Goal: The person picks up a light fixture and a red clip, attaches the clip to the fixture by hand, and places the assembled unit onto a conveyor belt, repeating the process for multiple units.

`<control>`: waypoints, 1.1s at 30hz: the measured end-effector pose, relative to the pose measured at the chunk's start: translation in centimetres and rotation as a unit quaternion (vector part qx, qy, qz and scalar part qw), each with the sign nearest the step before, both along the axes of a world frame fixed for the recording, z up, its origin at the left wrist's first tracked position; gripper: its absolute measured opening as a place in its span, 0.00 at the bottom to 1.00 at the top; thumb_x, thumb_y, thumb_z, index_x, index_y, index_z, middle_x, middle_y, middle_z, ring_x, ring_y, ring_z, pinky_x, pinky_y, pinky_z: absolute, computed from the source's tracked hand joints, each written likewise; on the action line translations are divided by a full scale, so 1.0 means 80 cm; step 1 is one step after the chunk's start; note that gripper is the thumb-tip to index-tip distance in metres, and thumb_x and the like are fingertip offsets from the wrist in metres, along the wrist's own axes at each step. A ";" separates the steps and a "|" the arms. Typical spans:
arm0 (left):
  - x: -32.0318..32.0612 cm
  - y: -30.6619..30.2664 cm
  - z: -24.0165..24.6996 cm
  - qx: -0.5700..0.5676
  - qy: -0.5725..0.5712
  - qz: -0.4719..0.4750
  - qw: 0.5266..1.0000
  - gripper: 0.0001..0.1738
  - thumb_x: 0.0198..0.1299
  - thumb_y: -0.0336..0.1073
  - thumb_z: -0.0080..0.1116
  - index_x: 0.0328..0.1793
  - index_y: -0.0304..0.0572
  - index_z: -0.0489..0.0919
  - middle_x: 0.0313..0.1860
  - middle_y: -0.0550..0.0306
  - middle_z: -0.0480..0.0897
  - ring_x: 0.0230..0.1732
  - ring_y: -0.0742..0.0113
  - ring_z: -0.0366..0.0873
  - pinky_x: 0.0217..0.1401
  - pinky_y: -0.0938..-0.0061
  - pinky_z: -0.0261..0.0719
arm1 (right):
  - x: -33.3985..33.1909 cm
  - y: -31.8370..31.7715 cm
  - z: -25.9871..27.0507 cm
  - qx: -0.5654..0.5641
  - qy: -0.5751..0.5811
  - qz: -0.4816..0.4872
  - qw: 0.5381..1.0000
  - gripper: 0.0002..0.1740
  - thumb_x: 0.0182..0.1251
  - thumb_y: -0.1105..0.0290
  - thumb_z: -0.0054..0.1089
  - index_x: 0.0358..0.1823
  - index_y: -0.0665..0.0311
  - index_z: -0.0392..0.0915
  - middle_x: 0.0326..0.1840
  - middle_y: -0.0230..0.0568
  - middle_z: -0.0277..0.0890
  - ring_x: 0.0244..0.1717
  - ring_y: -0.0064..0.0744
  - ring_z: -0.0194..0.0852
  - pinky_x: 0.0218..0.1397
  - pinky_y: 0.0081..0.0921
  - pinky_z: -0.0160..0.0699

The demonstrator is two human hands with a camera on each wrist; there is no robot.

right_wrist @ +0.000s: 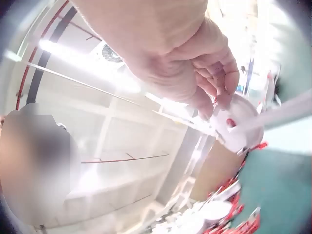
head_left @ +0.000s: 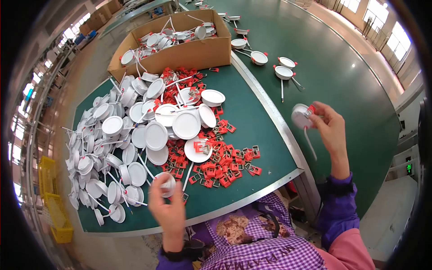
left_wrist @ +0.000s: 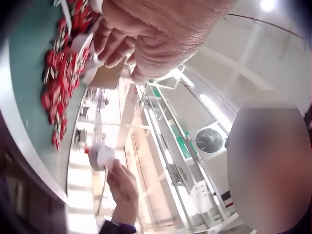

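Note:
My right hand (head_left: 330,128) pinches a round white downlight (head_left: 300,117) at its red spring clip (head_left: 310,109), over the green surface on the right. Its white cable (head_left: 311,145) hangs down. In the right wrist view the back of this downlight (right_wrist: 236,122) shows, with the cable leaving a red grommet. At the front of the pile, my left hand (head_left: 168,213) holds another white downlight (head_left: 168,185) between thumb and fingers; both are blurred. Left of it spreads a heap of white downlights (head_left: 112,126). Loose red clips (head_left: 220,164) with metal springs lie scattered to the right.
A cardboard box (head_left: 180,56) of downlights stands at the back of the green table (head_left: 265,135). A metal edge (head_left: 270,108) separates it from a second green surface (head_left: 360,112), where several clipped downlights (head_left: 283,72) stand. Yellow baskets (head_left: 56,211) sit at far left.

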State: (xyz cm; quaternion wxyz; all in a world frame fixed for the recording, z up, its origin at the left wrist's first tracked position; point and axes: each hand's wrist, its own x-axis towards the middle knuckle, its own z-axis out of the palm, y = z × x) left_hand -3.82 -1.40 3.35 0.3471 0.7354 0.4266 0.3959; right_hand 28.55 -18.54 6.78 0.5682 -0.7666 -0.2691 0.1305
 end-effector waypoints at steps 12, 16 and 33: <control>-0.039 0.026 -0.045 0.123 0.295 0.064 0.945 0.28 0.49 0.37 0.67 0.52 0.30 0.70 0.51 0.43 0.74 0.54 0.50 0.70 0.52 0.68 0.69 | -0.082 0.053 -0.063 -0.174 -0.186 0.278 0.926 0.11 0.57 0.73 0.59 0.42 0.61 0.77 0.41 0.43 0.73 0.39 0.46 0.76 0.40 0.35 0.75; -0.031 0.024 -0.047 0.028 0.177 0.082 0.980 0.30 0.46 0.33 0.69 0.55 0.31 0.68 0.50 0.47 0.73 0.53 0.57 0.71 0.56 0.68 0.69 | -0.081 0.055 -0.080 -0.213 -0.242 0.291 0.901 0.11 0.58 0.72 0.58 0.43 0.62 0.77 0.42 0.43 0.71 0.39 0.45 0.75 0.40 0.34 0.75; 0.032 -0.026 -0.007 -0.475 -0.364 -0.224 0.769 0.36 0.50 0.29 0.67 0.64 0.50 0.62 0.55 0.57 0.71 0.48 0.66 0.73 0.40 0.69 0.77 | -0.146 0.066 -0.036 -0.009 0.009 0.204 0.979 0.08 0.60 0.73 0.60 0.38 0.69 0.76 0.23 0.41 0.75 0.21 0.23 0.70 0.25 0.21 0.69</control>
